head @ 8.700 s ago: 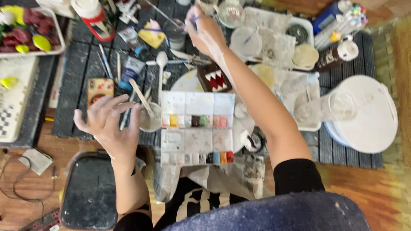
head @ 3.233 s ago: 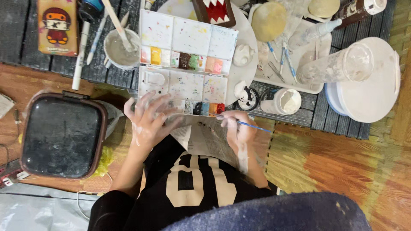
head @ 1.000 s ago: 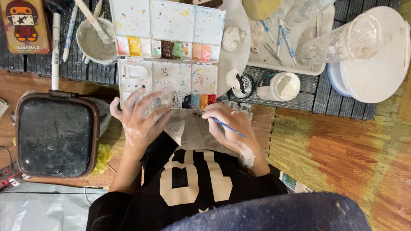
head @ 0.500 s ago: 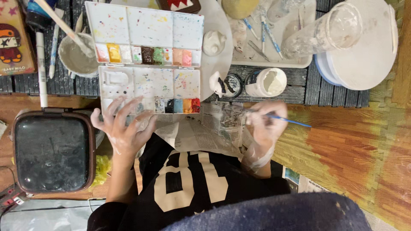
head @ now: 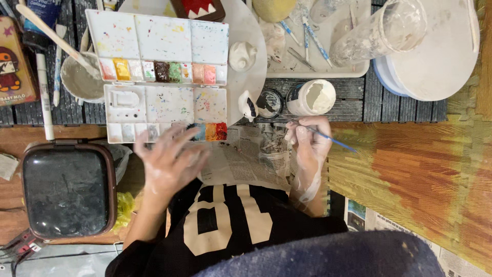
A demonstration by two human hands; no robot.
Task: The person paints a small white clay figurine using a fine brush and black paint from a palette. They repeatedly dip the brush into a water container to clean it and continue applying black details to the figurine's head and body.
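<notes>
white paint covers both hands. from here i see the right hand (head: 309, 149) has swung back in from the side since half a second ago, its fingers (head: 300, 134) pinched shut on the thin blue brush (head: 328, 138), tip now near the small open paint pot (head: 312, 97). the left hand (head: 169, 161) is blurred, fingers spread and empty, over the paint palette (head: 159, 77) edge and newspaper (head: 251, 159). i judge a reload of paint is under way.

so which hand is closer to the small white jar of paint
Right. The right hand, holding a thin brush, sits just below the white jar. The left hand is far off to the jar's left, over the palette's lower edge.
</notes>
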